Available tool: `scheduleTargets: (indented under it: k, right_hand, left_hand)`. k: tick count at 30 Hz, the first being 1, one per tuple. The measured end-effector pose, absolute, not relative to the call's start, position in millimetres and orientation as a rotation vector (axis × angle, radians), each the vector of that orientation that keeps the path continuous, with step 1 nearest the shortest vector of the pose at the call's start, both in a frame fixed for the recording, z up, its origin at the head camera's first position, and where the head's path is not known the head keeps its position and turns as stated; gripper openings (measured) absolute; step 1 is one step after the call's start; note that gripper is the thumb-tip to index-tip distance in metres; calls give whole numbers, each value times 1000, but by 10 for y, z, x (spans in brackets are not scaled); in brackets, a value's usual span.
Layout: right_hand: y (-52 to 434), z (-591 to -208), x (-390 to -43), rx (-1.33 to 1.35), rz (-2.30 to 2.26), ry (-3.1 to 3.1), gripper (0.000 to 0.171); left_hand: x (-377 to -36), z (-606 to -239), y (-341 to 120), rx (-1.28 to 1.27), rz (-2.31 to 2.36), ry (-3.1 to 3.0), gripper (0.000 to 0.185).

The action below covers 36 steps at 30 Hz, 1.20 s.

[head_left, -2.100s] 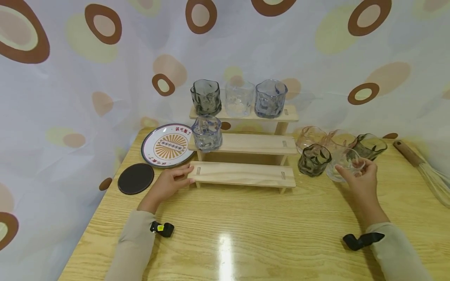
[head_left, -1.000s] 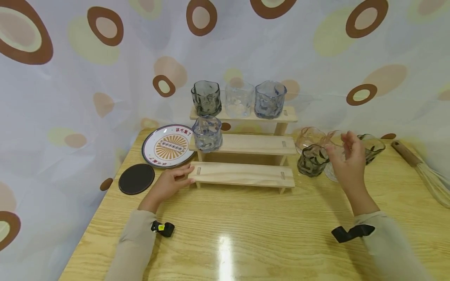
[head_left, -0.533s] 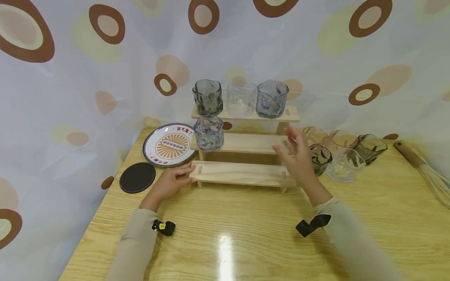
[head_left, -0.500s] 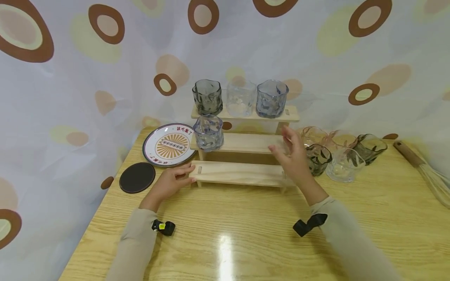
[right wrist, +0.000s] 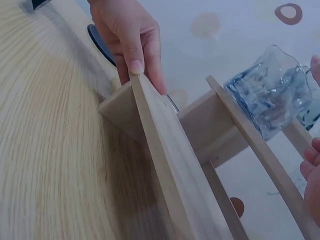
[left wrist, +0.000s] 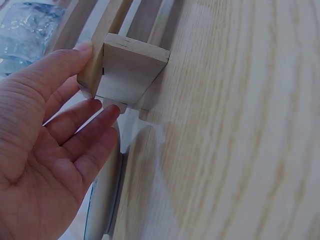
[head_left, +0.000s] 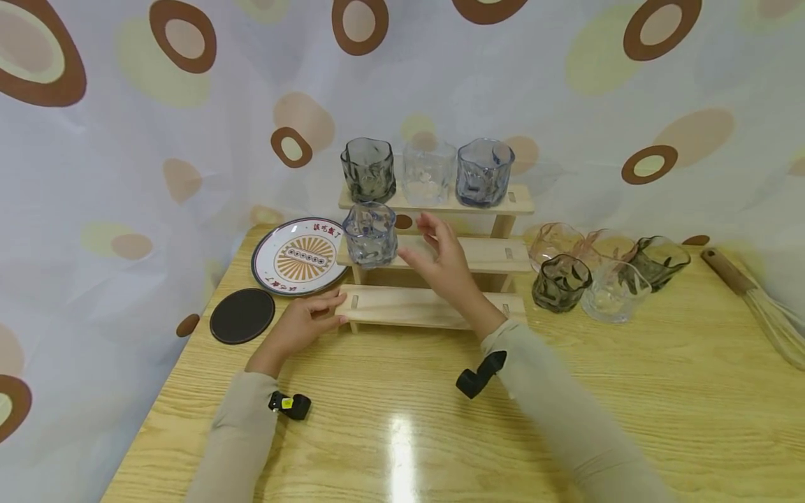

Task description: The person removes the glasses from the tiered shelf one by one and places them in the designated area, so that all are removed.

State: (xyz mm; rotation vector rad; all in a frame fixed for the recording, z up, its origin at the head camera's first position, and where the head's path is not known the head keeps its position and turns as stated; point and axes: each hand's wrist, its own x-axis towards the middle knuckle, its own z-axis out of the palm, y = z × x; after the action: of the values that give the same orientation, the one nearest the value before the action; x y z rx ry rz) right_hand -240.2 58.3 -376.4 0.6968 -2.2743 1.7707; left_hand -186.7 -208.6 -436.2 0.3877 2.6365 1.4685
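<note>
Table [head_left: 566, 391]: left hand [head_left: 302, 325] steadies rack [head_left: 434, 307].

Pale, unfinished-looking matt wood with fine grain on the stepped rack [head_left: 434, 307] gripped at its end by the left hand [head_left: 300, 327]. Clear, crumpled-looking bluish glass in the tumbler [head_left: 370, 234] just beyond the right hand [head_left: 443, 262]. Glossy varnished wood table [head_left: 402, 433] beneath both hands, reflecting light. Matt dark coaster [head_left: 242, 316] and shiny glazed plate [head_left: 295, 256] left of the left hand.

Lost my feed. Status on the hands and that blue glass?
Left hand holds the rack's bottom step. Right hand open, beside the blue glass on the middle step, not touching. Nothing between.
</note>
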Motion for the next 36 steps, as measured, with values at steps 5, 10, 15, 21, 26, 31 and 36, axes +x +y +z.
scheduleTargets:
  k: [5, 10, 15, 21, 26, 31, 36]
  right_hand:
    - [386, -3722, -2449, 682, 1749, -2341, 77]
    - [219, -3677, -2494, 685, 1692, -2393, 81]
    - [118, -3670, -2527, 666, 1672, -2436, 84]
    - [94, -3683, -2540, 621, 1683, -2447, 81]
    - [80, -3688, -2559, 592, 1716, -2452, 76]
    - [77, -3670, -2554, 545, 1784, -2452, 74]
    - [94, -3659, -2513, 503, 1807, -2462, 73]
  left_hand:
    - [-1871, -4366, -2088, 394, 1462, 2640, 47]
    - [-1863, -4364, -2098, 384, 1449, 2641, 48]
    - [-1852, -4367, -2098, 390, 1460, 2624, 48]
    - [-1849, -4359, -2088, 389, 1459, 2612, 48]
    - [-1841, -4341, -2090, 384, 1462, 2621, 48]
    - [-1848, -4348, -2087, 396, 1482, 2601, 48]
    - [-1842, -4342, -2089, 391, 1468, 2598, 49]
